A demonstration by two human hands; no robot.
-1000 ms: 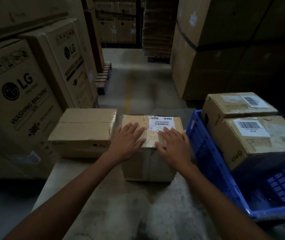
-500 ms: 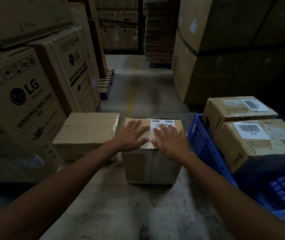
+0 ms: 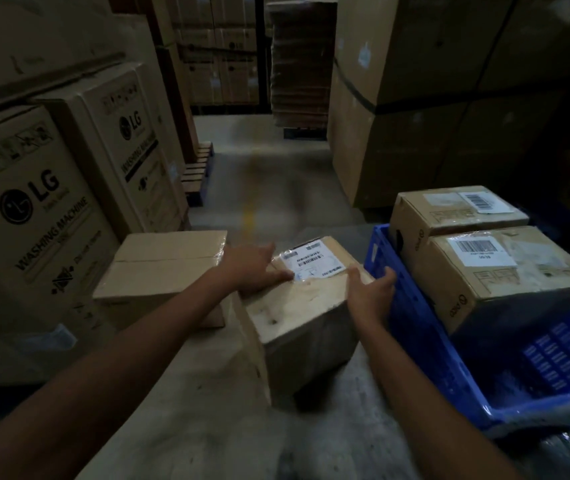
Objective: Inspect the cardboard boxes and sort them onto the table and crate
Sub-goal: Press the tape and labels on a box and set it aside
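A labelled cardboard box (image 3: 297,306) stands turned at an angle in the middle of the grey table (image 3: 207,427). My left hand (image 3: 252,268) lies on its top left, next to the white barcode label. My right hand (image 3: 370,292) grips its right edge, close to the crate wall. To the left on the table sits a plain taped box (image 3: 162,268). On the right, a blue crate (image 3: 425,341) holds two labelled boxes, the near one (image 3: 505,271) in front of the far one (image 3: 449,209).
Tall washing-machine cartons (image 3: 34,216) stand along the left of the table. A big strapped carton stack (image 3: 415,98) rises at the right. A concrete aisle (image 3: 262,188) with a wooden pallet (image 3: 196,174) runs ahead.
The middle box has been turned and pulled towards me. My right hand slid from its top to its right edge; my left hand stayed on top.
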